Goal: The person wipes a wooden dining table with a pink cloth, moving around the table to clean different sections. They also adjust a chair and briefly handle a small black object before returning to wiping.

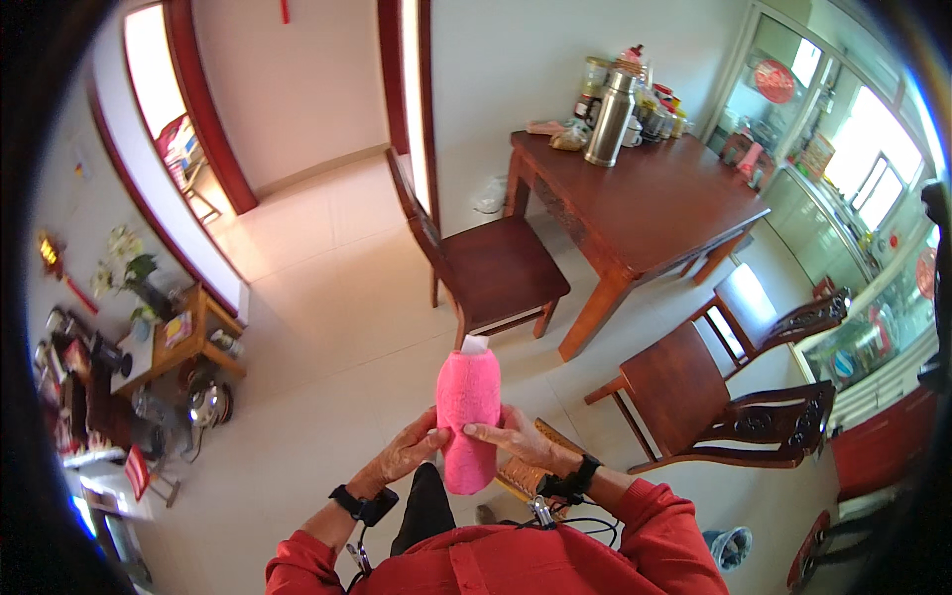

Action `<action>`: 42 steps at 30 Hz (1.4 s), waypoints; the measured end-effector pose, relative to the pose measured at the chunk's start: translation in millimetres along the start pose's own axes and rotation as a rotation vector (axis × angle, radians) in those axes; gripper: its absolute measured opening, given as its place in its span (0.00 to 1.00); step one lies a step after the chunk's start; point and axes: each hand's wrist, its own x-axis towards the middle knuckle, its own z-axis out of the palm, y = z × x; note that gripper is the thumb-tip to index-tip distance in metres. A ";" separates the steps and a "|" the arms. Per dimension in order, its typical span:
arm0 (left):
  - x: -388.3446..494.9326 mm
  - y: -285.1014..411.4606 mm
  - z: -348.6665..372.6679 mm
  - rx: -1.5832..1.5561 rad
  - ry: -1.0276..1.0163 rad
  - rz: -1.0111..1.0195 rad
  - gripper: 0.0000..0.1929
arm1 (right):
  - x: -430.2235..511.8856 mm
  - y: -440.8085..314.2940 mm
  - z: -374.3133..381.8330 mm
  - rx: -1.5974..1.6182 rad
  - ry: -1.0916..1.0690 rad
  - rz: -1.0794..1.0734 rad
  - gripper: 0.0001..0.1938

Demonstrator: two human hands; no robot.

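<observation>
A pink fuzzy slipper (468, 394), with a white tag or strip (474, 343) at its top end, is held upright in front of my body. My left hand (413, 445) grips its left edge, the thumb lying on the front. On the opposite edge, my right hand (513, 433) holds it with the thumb pressed across its narrower middle. The fingers behind it are mostly hidden. Both wrists wear black straps with cables.
A dark wooden chair (502, 271) stands ahead beside a wooden table (647, 201) bearing a steel flask (611, 119) and jars. More chairs (677, 387) are at the right. A low wooden stand (178, 338) and a kettle (210, 405) are at the left; a bin (730, 549) is at lower right.
</observation>
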 end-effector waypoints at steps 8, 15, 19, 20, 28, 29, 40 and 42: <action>69.5 -20.8 -192.8 -0.014 0.153 -0.078 0.21 | 52.8 -48.0 -64.2 0.051 0.564 -0.127 0.19; 103.1 -25.5 -335.7 -0.055 0.545 -0.081 0.16 | 90.0 -46.3 -103.9 0.034 0.874 -0.144 0.19; 127.6 -16.9 -358.8 -0.047 0.565 -0.030 0.15 | 94.4 -43.4 -117.2 -0.031 0.982 -0.080 0.19; 135.0 -14.2 -360.3 -0.043 0.565 -0.025 0.14 | 94.6 -44.8 -122.2 -0.066 1.005 -0.090 0.19; 196.2 32.8 -361.4 -0.008 0.547 0.079 0.14 | 89.9 -59.4 -191.3 -0.204 1.169 -0.132 0.20; 202.4 41.8 -359.7 0.019 0.541 0.103 0.14 | 89.2 -61.4 -204.7 -0.223 1.192 -0.119 0.20; 297.0 82.3 -301.6 0.256 0.803 0.075 0.27 | 114.7 -90.1 -483.4 -0.729 1.336 0.052 0.27; 314.2 81.0 -283.4 0.240 0.849 0.002 0.30 | 112.9 -95.7 -546.7 -0.908 1.354 0.063 0.26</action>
